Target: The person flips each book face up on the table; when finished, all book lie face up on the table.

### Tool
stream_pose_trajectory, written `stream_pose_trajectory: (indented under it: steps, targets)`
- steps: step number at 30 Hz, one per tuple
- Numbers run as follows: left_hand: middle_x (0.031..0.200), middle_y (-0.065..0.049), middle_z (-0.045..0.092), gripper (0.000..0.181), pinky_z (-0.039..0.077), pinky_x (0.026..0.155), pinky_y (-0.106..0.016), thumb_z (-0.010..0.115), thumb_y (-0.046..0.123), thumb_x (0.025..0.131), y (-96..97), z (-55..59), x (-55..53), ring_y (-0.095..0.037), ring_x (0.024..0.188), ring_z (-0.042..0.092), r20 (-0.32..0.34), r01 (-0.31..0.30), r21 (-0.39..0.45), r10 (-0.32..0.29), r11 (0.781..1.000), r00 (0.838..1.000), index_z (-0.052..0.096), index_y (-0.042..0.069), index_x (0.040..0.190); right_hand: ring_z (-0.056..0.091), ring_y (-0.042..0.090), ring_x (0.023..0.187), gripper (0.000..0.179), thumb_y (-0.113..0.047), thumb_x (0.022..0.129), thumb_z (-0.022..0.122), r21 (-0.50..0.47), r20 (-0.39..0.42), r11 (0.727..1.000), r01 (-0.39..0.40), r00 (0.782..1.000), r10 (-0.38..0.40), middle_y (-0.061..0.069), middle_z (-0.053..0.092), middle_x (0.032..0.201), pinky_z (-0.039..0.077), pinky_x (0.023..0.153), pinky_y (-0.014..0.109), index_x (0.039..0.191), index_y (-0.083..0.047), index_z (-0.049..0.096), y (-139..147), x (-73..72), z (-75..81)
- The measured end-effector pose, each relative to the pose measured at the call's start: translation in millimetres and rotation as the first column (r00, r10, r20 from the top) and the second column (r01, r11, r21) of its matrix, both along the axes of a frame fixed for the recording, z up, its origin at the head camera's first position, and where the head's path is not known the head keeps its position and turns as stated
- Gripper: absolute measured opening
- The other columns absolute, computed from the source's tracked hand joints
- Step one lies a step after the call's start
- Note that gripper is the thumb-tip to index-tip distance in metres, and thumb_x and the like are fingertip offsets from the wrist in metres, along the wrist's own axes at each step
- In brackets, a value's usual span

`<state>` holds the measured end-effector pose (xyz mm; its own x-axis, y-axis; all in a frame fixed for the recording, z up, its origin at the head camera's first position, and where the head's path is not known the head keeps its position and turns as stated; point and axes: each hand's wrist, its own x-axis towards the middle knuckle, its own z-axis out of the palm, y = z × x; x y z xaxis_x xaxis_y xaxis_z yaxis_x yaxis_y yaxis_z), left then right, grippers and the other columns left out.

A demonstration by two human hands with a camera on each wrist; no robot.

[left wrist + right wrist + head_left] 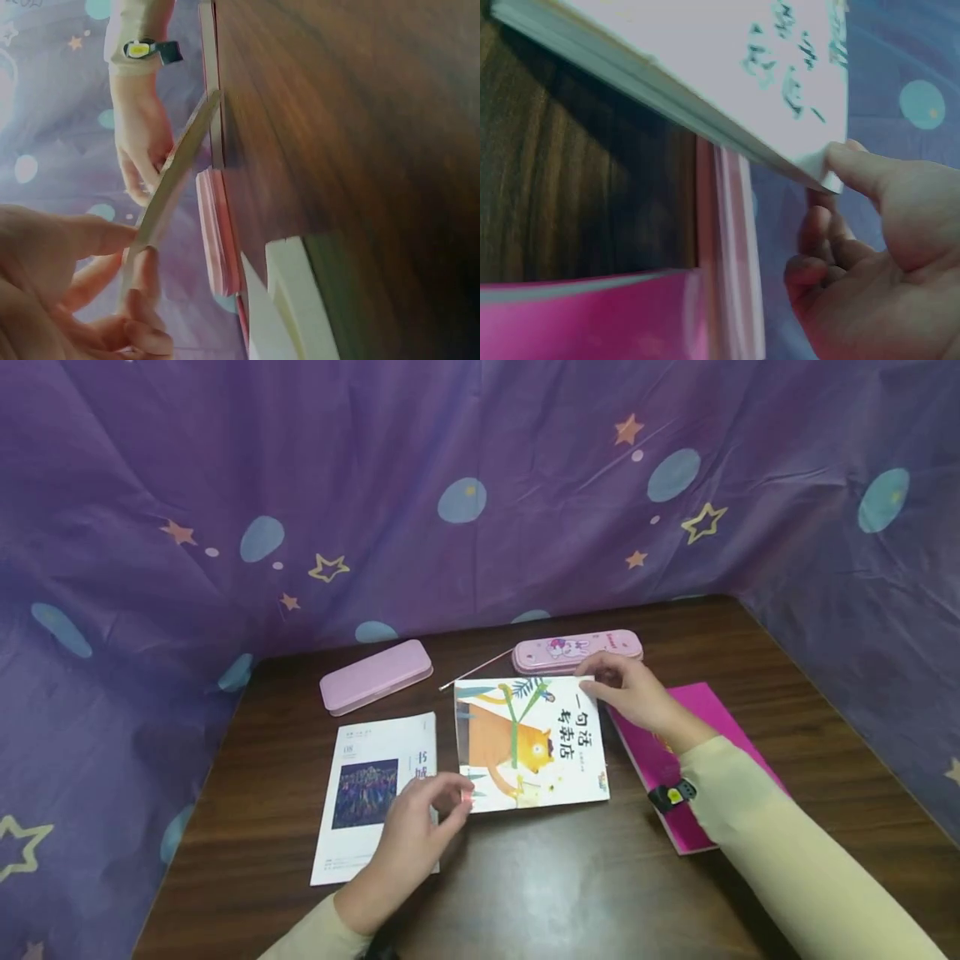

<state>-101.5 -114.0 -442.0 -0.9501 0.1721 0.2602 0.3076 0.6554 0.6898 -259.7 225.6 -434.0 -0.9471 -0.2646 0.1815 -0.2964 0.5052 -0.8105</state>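
Observation:
A white picture book (487,739) with an orange animal on its cover is held tilted above the table by both hands. My left hand (416,827) pinches its near left corner between thumb and fingers. At the far right corner, my right hand (633,693) grips the book with the thumb on the cover and curled fingers beneath. In the right wrist view, the raised book (727,67) shows its page edges, apart from the wood below. The left wrist view has the book (176,169) edge-on between both hands.
A white book (367,852) with a dark picture lies at left, partly behind my left hand. A magenta book (720,718) lies under my right forearm. Behind are a plain pink case (378,675), a thin pencil (480,667) and a pink case with a rabbit (540,652). A purple curtain (390,443) borders the table.

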Motion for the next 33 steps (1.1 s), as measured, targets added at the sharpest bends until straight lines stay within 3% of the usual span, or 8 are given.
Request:
stream_pose_trajectory:
  steps: [6,12,17,22,26,33]
  targets:
    - [0.08,0.009,0.065,0.021,0.044,0.063,-0.023,0.072,0.012,0.094,1.5,-4.6,-3.0,-0.003,0.067,0.052,0.171,0.047,-0.057,-0.037,0.997,0.985,0.066,0.017,0.114,0.059,0.019,0.088,0.02,-0.008,0.093,0.074,0.123,0.035,0.988,-0.093,0.995,0.09,0.011,0.073,0.111,0.048,0.08,0.029,0.113,-0.008,0.073,-1,-7.0,-11.2]
    - [0.083,0.004,0.063,0.028,0.043,0.058,-0.022,0.07,0.011,0.095,1.0,-8.7,-3.1,-0.006,0.065,0.049,0.302,0.074,-0.045,-0.057,0.996,0.952,0.062,0.011,0.121,0.055,0.019,0.08,0.031,-0.008,0.084,0.084,0.267,0.056,0.948,-0.175,0.985,0.166,0.007,0.074,0.107,0.045,0.074,0.031,0.114,-0.012,0.075,-3,-8.5,-16.9]
    - [0.083,0.002,0.065,0.032,0.043,0.055,-0.021,0.07,0.008,0.091,0.5,-11.1,-2.9,-0.007,0.063,0.051,0.359,0.099,0.042,-0.107,0.994,0.927,0.062,0.008,0.122,0.057,0.021,0.086,0.03,-0.007,0.082,0.084,0.318,0.049,0.927,-0.199,0.98,0.194,0.007,0.075,0.108,0.045,0.079,0.033,0.111,-0.012,0.077,-10,-9.5,-20.7]
    - [0.08,0.004,0.065,0.035,0.046,0.059,-0.022,0.072,0.011,0.091,0.7,-12.4,-3.3,-0.006,0.065,0.055,0.408,0.16,-0.007,-0.143,0.987,0.902,0.063,0.005,0.124,0.061,0.023,0.09,0.032,-0.002,0.08,0.084,0.321,-0.007,0.92,-0.225,0.971,0.24,0.007,0.076,0.11,0.047,0.082,0.036,0.11,-0.011,0.078,-20,-11.9,-22.3]
    - [0.075,0.007,0.067,0.041,0.048,0.063,-0.024,0.079,0.014,0.086,4.3,-12.3,-2.2,-0.003,0.065,0.057,0.397,0.2,-0.104,-0.144,0.974,0.906,0.065,0.005,0.123,0.064,0.026,0.095,0.032,0.0,0.08,0.083,0.347,-0.055,0.91,-0.226,0.964,0.26,0.008,0.076,0.112,0.049,0.085,0.04,0.109,-0.011,0.078,-26,-13.5,-23.1]
    - [0.068,0.011,0.061,0.047,0.043,0.058,-0.023,0.084,0.016,0.081,11.4,-9.5,-0.7,-0.002,0.059,0.053,0.37,0.214,-0.228,-0.119,0.95,0.921,0.066,0.005,0.124,0.061,0.033,0.109,0.026,-0.007,0.084,0.081,0.446,-0.066,0.875,-0.186,0.969,0.239,0.014,0.07,0.115,0.047,0.098,0.052,0.109,-0.012,0.079,-32,-9.6,-23.6]
